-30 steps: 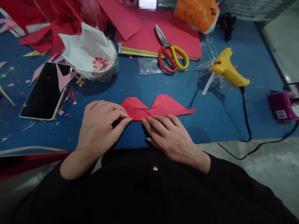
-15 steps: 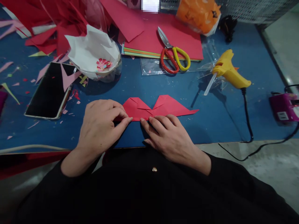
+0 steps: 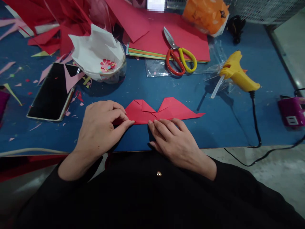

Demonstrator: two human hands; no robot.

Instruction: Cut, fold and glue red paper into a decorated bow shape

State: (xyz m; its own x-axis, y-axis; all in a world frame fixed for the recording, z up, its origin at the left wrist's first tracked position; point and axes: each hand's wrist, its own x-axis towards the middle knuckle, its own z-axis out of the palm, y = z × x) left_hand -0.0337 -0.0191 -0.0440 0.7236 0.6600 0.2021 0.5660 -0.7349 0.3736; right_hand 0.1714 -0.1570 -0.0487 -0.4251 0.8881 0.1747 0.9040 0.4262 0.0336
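Observation:
A folded red sheet of paper (image 3: 152,115) lies flat on the blue table, with two peaks along its far side and a narrow point at its right end. My left hand (image 3: 102,125) pinches its left part between thumb and fingers, and that end is hidden under the hand. My right hand (image 3: 172,138) rests with outstretched fingers on the near folded edge, right of the middle. The right thumb is partly tucked below the fingers.
Scissors (image 3: 175,47) lie on stacked coloured paper (image 3: 197,44). A yellow glue gun (image 3: 238,71) with a cord is at right, near a purple box (image 3: 292,111). To the left are a scrap bowl (image 3: 119,71), a phone (image 3: 51,95) and paper cuttings (image 3: 46,39).
My right fingertips have slid slightly to the right along the near edge of the paper. My left hand keeps its pinch. The whole view has shifted a little.

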